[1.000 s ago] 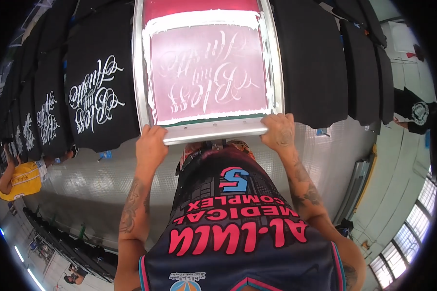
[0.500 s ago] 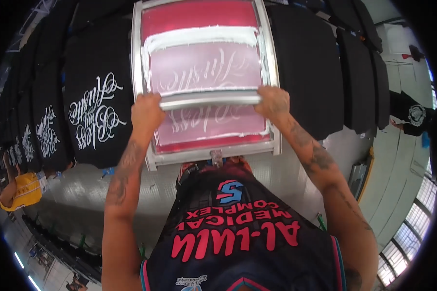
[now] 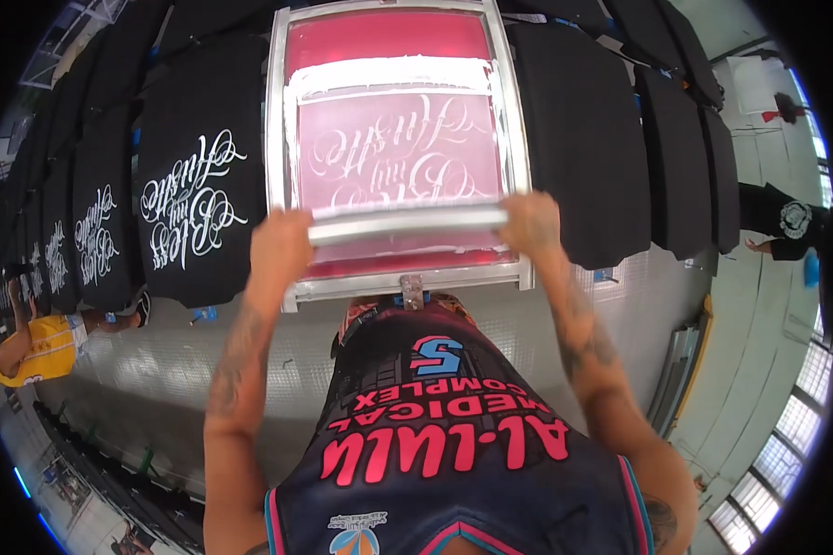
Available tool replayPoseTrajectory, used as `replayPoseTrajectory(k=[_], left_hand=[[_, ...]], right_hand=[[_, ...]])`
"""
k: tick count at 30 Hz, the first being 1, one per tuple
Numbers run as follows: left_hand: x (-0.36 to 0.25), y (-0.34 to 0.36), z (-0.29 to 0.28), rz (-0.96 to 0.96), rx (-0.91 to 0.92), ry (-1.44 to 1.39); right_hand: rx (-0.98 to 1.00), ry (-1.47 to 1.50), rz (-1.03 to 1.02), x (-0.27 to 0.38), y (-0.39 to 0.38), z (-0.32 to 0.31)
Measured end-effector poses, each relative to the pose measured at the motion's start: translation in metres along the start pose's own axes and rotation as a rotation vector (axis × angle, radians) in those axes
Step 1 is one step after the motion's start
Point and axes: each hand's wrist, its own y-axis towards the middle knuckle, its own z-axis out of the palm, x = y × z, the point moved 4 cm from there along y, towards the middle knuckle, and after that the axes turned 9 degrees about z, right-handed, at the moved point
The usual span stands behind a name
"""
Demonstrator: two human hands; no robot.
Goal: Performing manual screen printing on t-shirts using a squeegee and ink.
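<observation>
A metal-framed printing screen (image 3: 515,120) with pink and red mesh lies in front of me. Both hands hold one wide squeegee (image 3: 407,222) across its near half. My left hand (image 3: 282,245) is wrapped round the squeegee's left end, and my right hand (image 3: 532,225) grips the right end. Beyond the squeegee, the mesh shows a script lettering design (image 3: 389,143). A thick band of white ink (image 3: 393,74) lies across the far part, with smears along both sides. The squeegee's lower edge and the mesh right under it are hidden.
To the left, black shirts (image 3: 171,111) with white script prints lie in a row. Plain black shirts (image 3: 583,148) lie on the right. A person in a yellow top (image 3: 42,347) is at far left; another in black (image 3: 782,222) stands at far right. Grey floor (image 3: 167,370) runs behind.
Both hands have drawn the squeegee toward my body, from mid-screen to its near part. More of the lettering now shows beyond it. My view has shifted slightly.
</observation>
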Motion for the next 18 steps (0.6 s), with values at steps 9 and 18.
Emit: replayPoseTrajectory(k=[9, 18], left_hand=[[-0.025, -0.037, 0.016, -0.116, 0.037, -0.058], [0.026, 0.058, 0.026, -0.153, -0.047, 0.054]], right_hand=[[0.147, 0.126, 0.104, 0.014, -0.047, 0.012], [-0.030, 0.083, 0.078, 0.002, 0.058, 0.024]])
